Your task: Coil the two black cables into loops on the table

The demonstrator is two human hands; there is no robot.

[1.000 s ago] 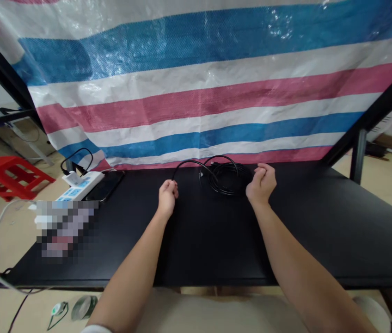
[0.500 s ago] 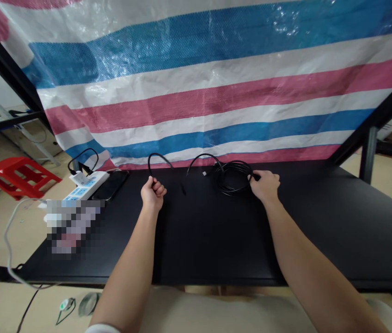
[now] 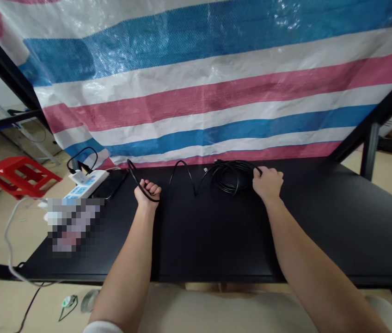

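A black cable (image 3: 229, 178) lies coiled on the black table (image 3: 217, 240) near its back edge. My right hand (image 3: 268, 184) is closed on the right side of the coil and presses it to the table. My left hand (image 3: 147, 192) is a fist, palm up, gripping a free stretch of the same cable, which loops up from the fist and runs back to the coil.
A white power strip (image 3: 87, 182) with a plugged-in charger and a dark phone (image 3: 111, 183) lie at the table's back left. A striped tarp (image 3: 199, 83) hangs behind the table. A red stool (image 3: 19, 175) stands on the floor to the left.
My left hand has pulled the cable end leftward, away from the coil, turning palm up. My right hand dropped from a raised fist onto the coil and holds it.
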